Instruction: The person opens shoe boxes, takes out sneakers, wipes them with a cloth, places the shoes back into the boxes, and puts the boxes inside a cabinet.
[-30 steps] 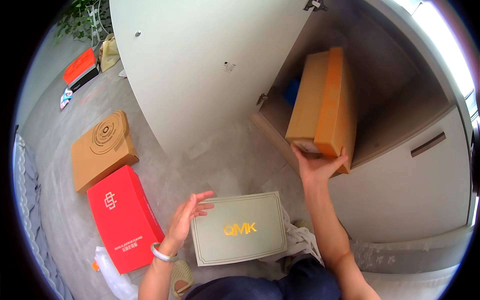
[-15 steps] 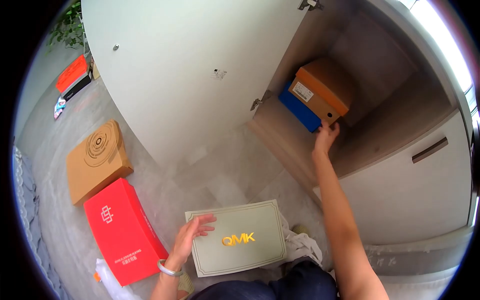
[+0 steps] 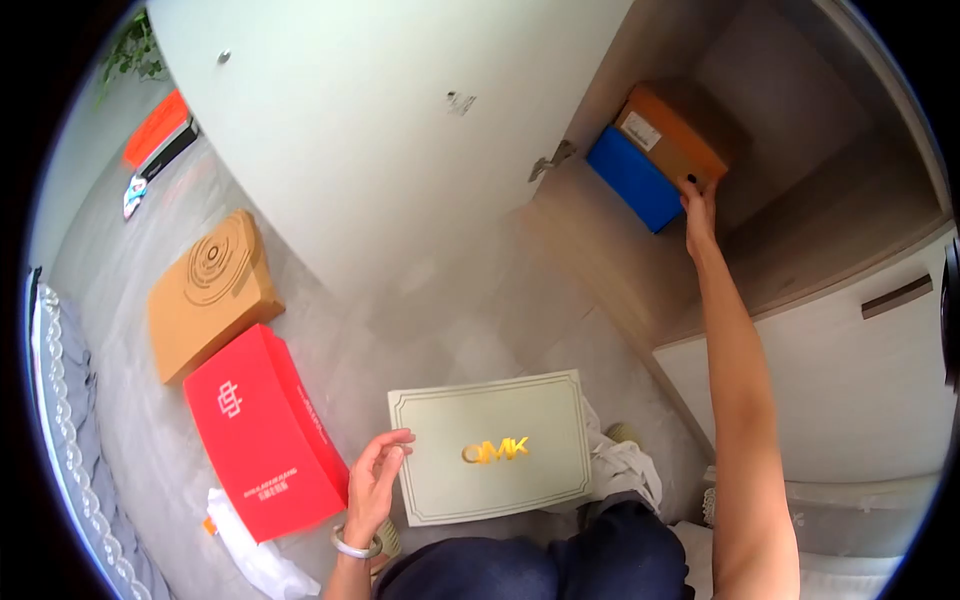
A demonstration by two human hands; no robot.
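Note:
Inside the cabinet, my right hand point(image 3: 700, 208) grips the near corner of a brown and orange shoebox point(image 3: 672, 140), thumb by the round hole in its end. That shoebox rests on a blue box point(image 3: 632, 182), whose front part sticks out from under it. Low in the view, my left hand point(image 3: 374, 480), a bracelet on its wrist, is at the left edge of a pale green box point(image 3: 540, 425) with gold QMK letters. Its fingers are loosely bent and apart, holding nothing. The green box lies flat just in front of my dark-clothed legs.
The white cabinet door point(image 3: 380, 120) stands wide open on the left. On the floor lie a red box point(image 3: 260, 430), a brown cardboard box point(image 3: 200, 320) and white wrapping point(image 3: 250, 555). An orange and black box point(image 3: 160, 135) sits farther back. A drawer front point(image 3: 850, 380) is at right.
The brown and orange shoebox has shifted back on the blue box, baring more of its top. My right hand has moved along with it. The view has shifted slightly.

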